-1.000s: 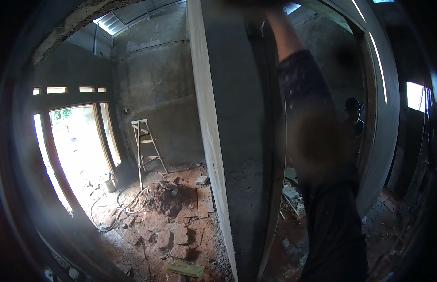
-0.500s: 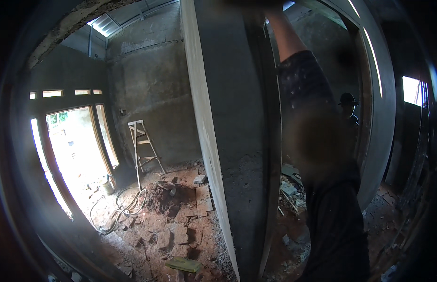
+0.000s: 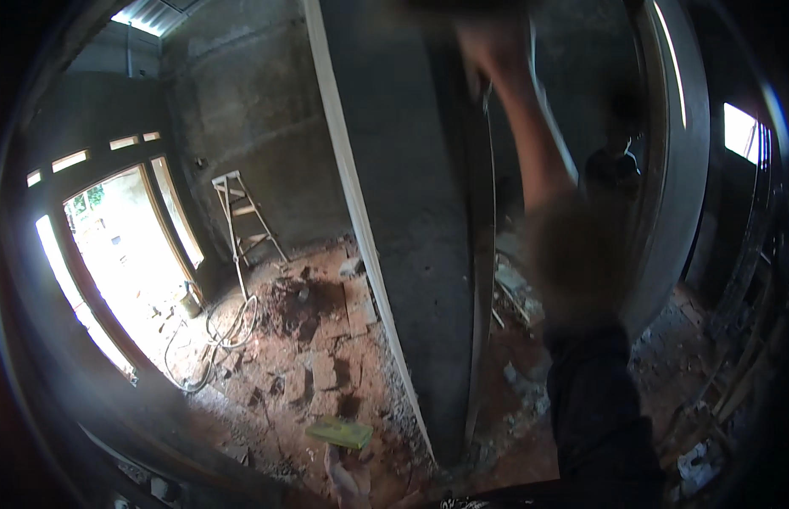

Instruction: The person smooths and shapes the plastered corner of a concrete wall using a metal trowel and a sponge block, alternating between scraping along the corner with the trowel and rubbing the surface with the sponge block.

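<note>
My right hand [image 3: 486,53] is raised high along the grey plastered column [image 3: 394,212], closed on a dark, blurred object [image 3: 454,10] at the top edge that I cannot name. Its forearm runs down the right half, partly behind a brownish blur. Low in the middle, my left hand [image 3: 342,471] grips a yellow-green rectangular board [image 3: 338,431] from below. A pale vertical strip [image 3: 339,144] lines the column's left edge.
Left: a bright doorway [image 3: 110,229], wooden stepladder [image 3: 248,237], coiled hose [image 3: 225,339], soil heap [image 3: 288,305], broken blocks [image 3: 322,371] on the dirt floor. Right: a person [image 3: 610,170] in shadow beyond an opening, a window [image 3: 742,131], debris [image 3: 513,297].
My view has tilted, so the room sits higher in the picture. More of my right forearm shows. My left hand with the board has risen into view at the bottom.
</note>
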{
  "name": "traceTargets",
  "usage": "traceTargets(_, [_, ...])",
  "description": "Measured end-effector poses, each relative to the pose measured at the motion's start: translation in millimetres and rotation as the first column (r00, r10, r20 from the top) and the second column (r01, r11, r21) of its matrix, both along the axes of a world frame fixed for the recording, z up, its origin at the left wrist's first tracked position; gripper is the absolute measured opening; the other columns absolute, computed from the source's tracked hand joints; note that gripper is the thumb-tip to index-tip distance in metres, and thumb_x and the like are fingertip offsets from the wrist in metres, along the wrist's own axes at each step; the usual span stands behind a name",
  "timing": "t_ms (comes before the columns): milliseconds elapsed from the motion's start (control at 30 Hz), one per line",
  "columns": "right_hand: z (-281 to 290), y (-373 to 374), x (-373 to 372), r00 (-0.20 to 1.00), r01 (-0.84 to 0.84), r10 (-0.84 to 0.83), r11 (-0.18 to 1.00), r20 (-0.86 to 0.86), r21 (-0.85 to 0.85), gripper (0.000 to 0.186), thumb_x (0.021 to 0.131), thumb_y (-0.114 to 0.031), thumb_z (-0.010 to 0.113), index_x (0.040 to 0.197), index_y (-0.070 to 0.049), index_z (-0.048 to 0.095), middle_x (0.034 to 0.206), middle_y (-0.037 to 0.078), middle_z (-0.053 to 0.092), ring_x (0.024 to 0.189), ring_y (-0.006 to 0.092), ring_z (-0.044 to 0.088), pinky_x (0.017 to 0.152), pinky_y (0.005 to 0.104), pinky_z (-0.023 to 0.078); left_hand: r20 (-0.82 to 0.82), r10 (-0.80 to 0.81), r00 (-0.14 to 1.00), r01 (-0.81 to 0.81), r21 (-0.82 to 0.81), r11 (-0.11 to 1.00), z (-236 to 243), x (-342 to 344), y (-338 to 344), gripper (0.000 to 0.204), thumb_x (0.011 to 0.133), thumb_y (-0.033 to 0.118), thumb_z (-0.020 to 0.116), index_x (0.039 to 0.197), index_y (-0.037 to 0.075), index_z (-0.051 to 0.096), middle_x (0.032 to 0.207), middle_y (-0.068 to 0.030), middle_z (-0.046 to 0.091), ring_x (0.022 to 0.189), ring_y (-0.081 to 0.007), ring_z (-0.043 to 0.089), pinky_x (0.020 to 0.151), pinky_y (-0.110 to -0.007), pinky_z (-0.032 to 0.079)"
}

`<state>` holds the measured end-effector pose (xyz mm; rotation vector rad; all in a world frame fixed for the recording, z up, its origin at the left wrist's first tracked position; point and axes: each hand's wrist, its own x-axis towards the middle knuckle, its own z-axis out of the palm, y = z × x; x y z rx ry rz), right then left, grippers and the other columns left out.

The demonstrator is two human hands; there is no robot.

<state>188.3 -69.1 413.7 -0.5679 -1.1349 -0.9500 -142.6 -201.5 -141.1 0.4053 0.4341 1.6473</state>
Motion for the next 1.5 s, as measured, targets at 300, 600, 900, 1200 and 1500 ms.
traceTargets(300, [-201.0,15.5,-34.2,0.987,-0.096,0.114,0.983,0.111,-0.156,0.023,0.081,-0.008,0.077,0.100,-0.003,0.065,0.094,0.014,0.066,0.079,0.0284,0.067,0.062,0.0385,0.052,0.094,0.005,0.996,-0.001,-0.040,0.999,-4.2,15.0,-2.1,0.042,0.103,0.030,0.050,0.138,0.007,0.048,0.127,-0.0105,0.062,0.110,-0.0270,0.064,0.073,-0.046,0.064])
traceTargets(600, [-114.9,7.4,11.4,0.942,0.090,-0.234,0.866,-0.240,-0.492,0.027,0.084,-0.024,0.079,0.090,0.000,0.069,0.082,0.017,0.070,0.072,0.0324,0.069,0.065,0.0379,0.053,0.029,-0.015,0.999,0.014,0.017,1.000,4.3,23.8,-2.3,0.037,0.104,0.029,0.048,0.134,0.007,0.052,0.123,-0.0109,0.063,0.107,-0.0270,0.066,0.072,-0.048,0.064])
traceTargets(900, [-385.8,-59.9,-27.1,0.931,-0.362,0.279,0.793,-0.236,-0.491,0.024,0.088,-0.012,0.073,0.108,-0.003,0.062,0.099,0.011,0.065,0.084,0.0244,0.065,0.072,0.0352,0.053,0.006,-0.046,0.999,0.046,0.022,0.999,16.9,42.3,-25.3,0.039,0.105,0.026,0.044,0.139,0.007,0.047,0.131,-0.0114,0.059,0.114,-0.0297,0.062,0.081,-0.049,0.061])
traceTargets(1200, [-544.5,-157.5,30.7,-0.324,-0.941,0.068,-0.130,-0.944,0.314,0.039,0.105,-0.036,0.046,0.127,-0.005,0.054,0.100,0.006,0.063,0.086,0.0172,0.063,0.076,0.0301,0.053,-0.089,-0.163,0.983,0.153,-0.114,0.982,26.5,79.9,-48.8,0.038,0.106,0.023,0.045,0.137,0.001,0.047,0.127,-0.0138,0.061,0.112,-0.0277,0.063,0.092,-0.044,0.056])
traceTargets(1500, [-509.4,-203.5,45.6,0.467,-0.733,0.445,-0.288,-0.764,-0.616,0.028,0.105,-0.017,0.051,0.128,-0.004,0.058,0.113,0.004,0.062,0.105,0.0106,0.057,0.093,0.0251,0.043,-0.230,-0.279,0.932,0.333,0.244,0.911,26.8,89.9,-53.4,0.037,0.101,0.013,0.055,0.136,0.001,0.048,0.127,-0.0119,0.062,0.112,-0.0226,0.063,0.091,-0.037,0.056])
